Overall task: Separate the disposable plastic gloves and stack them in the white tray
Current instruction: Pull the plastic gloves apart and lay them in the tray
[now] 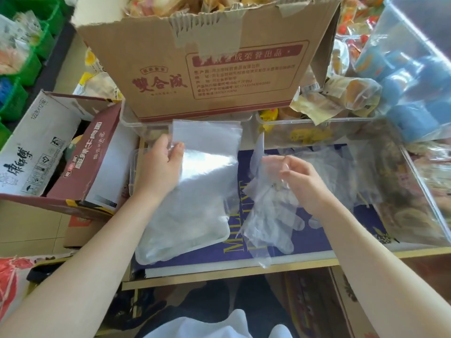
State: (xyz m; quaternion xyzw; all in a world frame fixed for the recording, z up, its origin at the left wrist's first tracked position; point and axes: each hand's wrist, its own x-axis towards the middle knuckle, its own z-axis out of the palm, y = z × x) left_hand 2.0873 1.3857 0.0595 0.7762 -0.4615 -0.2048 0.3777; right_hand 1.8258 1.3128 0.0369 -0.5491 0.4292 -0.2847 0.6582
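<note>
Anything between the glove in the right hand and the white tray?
Nothing visible. The right hand pinches a glove hanging just right of the white tray; the left hand holds the tray's far-left corner, off that path.

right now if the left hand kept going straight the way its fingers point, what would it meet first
The left hand grips the upper left corner of the flat clear plastic packet of gloves, fingers pointing up and away. Beyond them, most likely the rim of the clear plastic tub under the torn brown cardboard box; depth is unclear.
</note>
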